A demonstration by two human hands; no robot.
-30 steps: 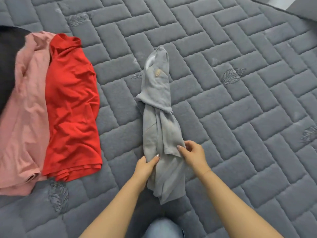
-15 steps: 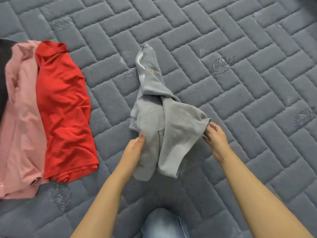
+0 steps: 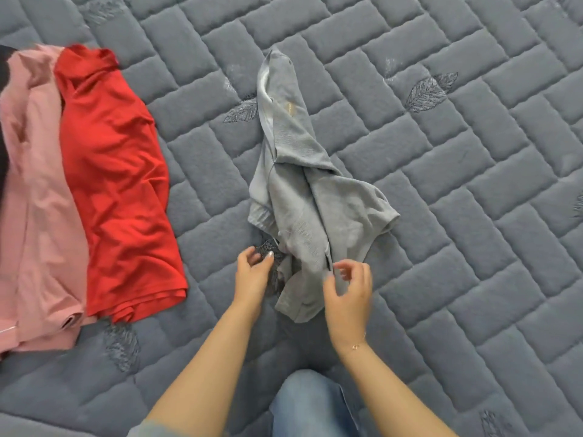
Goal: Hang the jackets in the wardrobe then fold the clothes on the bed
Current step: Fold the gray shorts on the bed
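Note:
A crumpled grey garment (image 3: 303, 200) lies lengthwise in the middle of the grey quilted bed (image 3: 457, 216), with one flap spread out to the right. My left hand (image 3: 252, 275) hovers just left of its lower end, fingers loosely curled and holding nothing. At the garment's bottom hem my right hand (image 3: 348, 291) has its fingers relaxed and slightly blurred, with no cloth between them. A red shirt (image 3: 116, 184) lies folded lengthwise at the left, overlapping a pink garment (image 3: 34, 216).
A sliver of black fabric (image 3: 3, 67) shows at the far left edge beside the pink garment. My knee in blue jeans (image 3: 309, 405) is at the bottom centre. The quilted mattress stretches wide to the right of the grey garment.
Both hands have let go of the grey garment. My right hand came back from the spread flap to the bottom hem, and my left hand dropped to the lower left edge.

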